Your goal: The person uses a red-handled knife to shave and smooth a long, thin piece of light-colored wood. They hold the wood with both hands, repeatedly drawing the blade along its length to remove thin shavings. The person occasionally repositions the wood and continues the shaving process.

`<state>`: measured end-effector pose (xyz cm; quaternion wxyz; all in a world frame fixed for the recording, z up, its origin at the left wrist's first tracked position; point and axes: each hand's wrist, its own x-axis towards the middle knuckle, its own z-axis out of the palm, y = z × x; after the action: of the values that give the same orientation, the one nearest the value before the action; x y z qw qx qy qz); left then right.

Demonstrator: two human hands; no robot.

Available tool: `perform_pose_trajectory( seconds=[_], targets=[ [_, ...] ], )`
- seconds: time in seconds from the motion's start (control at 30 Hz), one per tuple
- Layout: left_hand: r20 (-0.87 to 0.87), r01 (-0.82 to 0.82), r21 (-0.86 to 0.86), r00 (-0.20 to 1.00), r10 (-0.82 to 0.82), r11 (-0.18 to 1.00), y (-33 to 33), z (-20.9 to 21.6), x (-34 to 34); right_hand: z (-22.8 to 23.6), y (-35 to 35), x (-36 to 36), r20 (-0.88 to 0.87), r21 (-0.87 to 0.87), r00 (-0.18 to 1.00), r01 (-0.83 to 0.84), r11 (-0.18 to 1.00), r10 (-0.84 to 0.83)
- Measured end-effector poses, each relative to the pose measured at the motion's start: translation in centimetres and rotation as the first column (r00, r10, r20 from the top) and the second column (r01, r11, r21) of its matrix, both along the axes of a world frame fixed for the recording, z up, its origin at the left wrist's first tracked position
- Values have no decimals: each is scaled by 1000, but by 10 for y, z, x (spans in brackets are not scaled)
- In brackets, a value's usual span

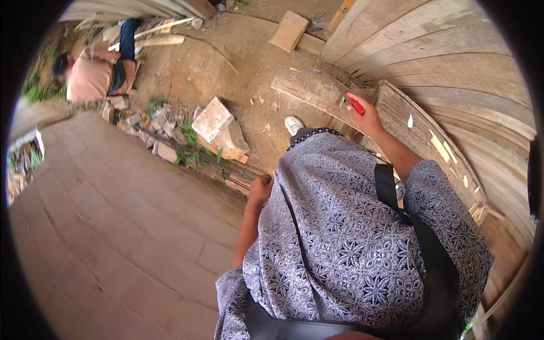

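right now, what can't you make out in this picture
Head view:
red-handled tool: handle partly covered by the right grip
left grip: fingertips curled out of sight, so anything held can't be told
second foot: hidden, likely under the patterned shirt
dark object: cut off by the picture's right rim

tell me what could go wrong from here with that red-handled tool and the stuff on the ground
The red-handled tool, seemingly bladed, is gripped in the right hand; a slip might cut skin.
The long, pale-brown wooden plank might shift if pressed, since the left hand is down beside the blue-and-white patterned garment, away from it.
The rough, pale, angular block lies left of the white shoe, so a sidestep could mean a trip.
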<state>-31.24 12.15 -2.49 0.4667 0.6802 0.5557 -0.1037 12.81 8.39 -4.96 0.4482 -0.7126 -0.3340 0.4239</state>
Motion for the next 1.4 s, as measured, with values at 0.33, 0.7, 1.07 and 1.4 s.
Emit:
perform_pose_trajectory(
  seconds=[0.33,0.7,1.07,1.4],
  targets=[
    [183,526,140,819,-544,839,53,-106,-54,35,-41,-47,-69,-27,976,205,978,-206],
    [-209,893,-51,429,-879,447,182,-47,117,38,-57,-100,-67,5,791,610,793,-608],
    [-552,955,295,184,-814,16,163,-84,275,132,-140,-186,-288,-90,648,715,693,-706],
    [-615,953,304,202,-762,8,142,-121,283,140,-120,-184,-382,-64,625,717,694,-681]
  ],
)
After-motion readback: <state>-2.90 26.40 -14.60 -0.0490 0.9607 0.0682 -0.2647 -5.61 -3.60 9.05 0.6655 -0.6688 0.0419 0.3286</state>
